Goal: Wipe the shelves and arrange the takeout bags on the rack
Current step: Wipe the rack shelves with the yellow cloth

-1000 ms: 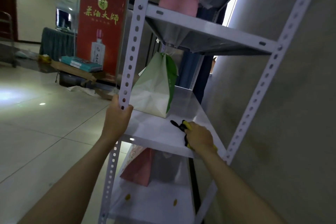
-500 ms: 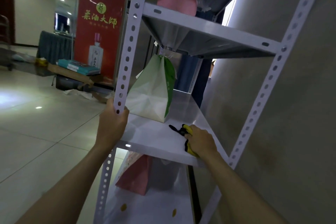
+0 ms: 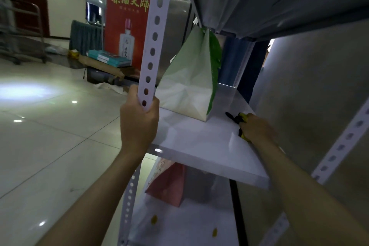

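White shelf [image 3: 199, 146]: right hand [image 3: 257, 130] clamps cloth [image 3: 238, 120]; left hand [image 3: 138, 124] clamps post [image 3: 152, 46].

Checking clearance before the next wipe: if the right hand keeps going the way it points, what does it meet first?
Probably the green and white bag; the right hand and its cloth point there, though depth is unclear.

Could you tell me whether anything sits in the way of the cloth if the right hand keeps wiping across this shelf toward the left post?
Yes. The green and white bag stands on the shelf behind and left of the cloth under the right hand. The front strip toward the post, gripped by the left hand, looks bare.
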Available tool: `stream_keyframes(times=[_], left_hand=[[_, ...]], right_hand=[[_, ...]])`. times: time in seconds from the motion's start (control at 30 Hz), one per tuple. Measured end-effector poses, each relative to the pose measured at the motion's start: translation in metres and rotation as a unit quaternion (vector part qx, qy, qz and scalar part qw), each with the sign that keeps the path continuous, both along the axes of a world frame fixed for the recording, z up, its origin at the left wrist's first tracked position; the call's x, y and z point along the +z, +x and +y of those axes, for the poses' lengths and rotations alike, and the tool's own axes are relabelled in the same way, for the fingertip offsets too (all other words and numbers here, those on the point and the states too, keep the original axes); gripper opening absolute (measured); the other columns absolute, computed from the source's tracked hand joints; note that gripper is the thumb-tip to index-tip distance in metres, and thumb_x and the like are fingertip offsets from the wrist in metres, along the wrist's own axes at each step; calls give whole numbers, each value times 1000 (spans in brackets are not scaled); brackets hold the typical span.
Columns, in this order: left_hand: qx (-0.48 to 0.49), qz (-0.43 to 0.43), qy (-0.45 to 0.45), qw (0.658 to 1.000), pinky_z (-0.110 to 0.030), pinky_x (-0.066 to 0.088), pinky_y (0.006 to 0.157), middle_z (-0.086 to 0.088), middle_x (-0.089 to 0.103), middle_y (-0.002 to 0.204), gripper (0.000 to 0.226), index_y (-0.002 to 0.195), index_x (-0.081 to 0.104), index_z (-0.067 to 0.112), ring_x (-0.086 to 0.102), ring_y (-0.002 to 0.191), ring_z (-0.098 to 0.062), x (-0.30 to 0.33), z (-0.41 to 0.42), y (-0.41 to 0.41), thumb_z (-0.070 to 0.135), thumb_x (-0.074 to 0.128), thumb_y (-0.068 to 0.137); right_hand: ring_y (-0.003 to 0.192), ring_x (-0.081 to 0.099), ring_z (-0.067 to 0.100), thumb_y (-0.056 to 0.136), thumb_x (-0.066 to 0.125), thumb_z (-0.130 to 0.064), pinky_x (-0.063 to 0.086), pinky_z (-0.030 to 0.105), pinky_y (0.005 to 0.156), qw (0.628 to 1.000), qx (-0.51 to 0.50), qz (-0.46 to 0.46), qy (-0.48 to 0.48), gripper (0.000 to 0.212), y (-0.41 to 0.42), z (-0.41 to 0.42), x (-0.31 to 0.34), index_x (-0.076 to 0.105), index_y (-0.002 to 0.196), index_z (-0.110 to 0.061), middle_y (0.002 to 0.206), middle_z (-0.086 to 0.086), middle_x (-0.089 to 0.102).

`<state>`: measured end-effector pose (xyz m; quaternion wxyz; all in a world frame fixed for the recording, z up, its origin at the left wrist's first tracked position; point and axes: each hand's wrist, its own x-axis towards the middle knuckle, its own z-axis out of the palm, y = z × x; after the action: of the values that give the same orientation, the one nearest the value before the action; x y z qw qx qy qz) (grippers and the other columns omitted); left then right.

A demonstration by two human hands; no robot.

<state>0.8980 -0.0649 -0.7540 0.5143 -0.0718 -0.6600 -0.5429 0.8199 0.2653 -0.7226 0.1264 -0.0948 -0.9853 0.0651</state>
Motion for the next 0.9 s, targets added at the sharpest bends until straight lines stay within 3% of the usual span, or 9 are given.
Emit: stream_keyframes(times=[0.17,0.27,0.43,0.57,0.67,0.77,0.83,0.9], left_hand=[[-11,-34,-7,999,-16,45,52,14,50,76,18,97,46,16,55,62,6,1,0,1,28,59,94],[-29,-67,-16,997,-21,43,53,9,50,76,16,98,45,17,54,59,0,4,-2,6,17,62,99],[-59,-124,-9,990,-25,39,53,5,49,76,22,102,41,22,47,60,-11,4,2,33,40,54,105],[-98,-142,-10,985,-38,44,68,-1,51,91,22,111,43,18,53,79,-22,-12,8,65,40,47,107],[-103,-208,-9,973,-46,53,86,-10,60,115,35,134,44,11,60,102,-30,-11,2,83,34,47,107],[-138,-260,-29,955,-52,53,97,-6,59,123,44,147,38,14,61,110,-32,-6,-8,99,27,49,107],[-158,-288,-46,943,-53,53,99,-7,58,127,52,153,33,15,61,115,-34,-4,-17,105,21,52,105],[-172,-304,-50,936,-52,53,101,-11,59,136,60,157,29,15,61,118,-34,-4,-23,108,15,55,102]], right_hand=[[101,61,29,107,38,-35,53,38,90,998,15,39,-41,34,31,-12,-3,56,128,-15,117,13,66],[98,62,30,106,40,-37,47,34,76,998,33,52,-31,32,60,-25,-5,57,126,-17,114,14,67],[97,64,32,102,47,-43,50,36,77,994,69,82,-10,34,117,-47,-5,61,117,-16,110,12,69],[85,65,29,99,54,-47,49,35,67,988,97,114,-24,33,162,-63,-3,60,101,-14,94,10,70],[79,65,26,103,50,-38,48,36,64,981,115,157,21,25,203,-79,-13,62,110,-16,92,7,70],[67,63,20,101,55,-17,41,31,53,961,147,225,58,21,247,-87,-32,67,118,-18,85,2,70],[61,61,16,99,60,-17,43,30,50,948,182,257,43,21,270,-89,-47,70,117,-19,79,0,70],[67,65,16,102,58,-24,54,35,57,949,218,227,13,24,287,-89,-66,69,123,-22,85,-1,73]])
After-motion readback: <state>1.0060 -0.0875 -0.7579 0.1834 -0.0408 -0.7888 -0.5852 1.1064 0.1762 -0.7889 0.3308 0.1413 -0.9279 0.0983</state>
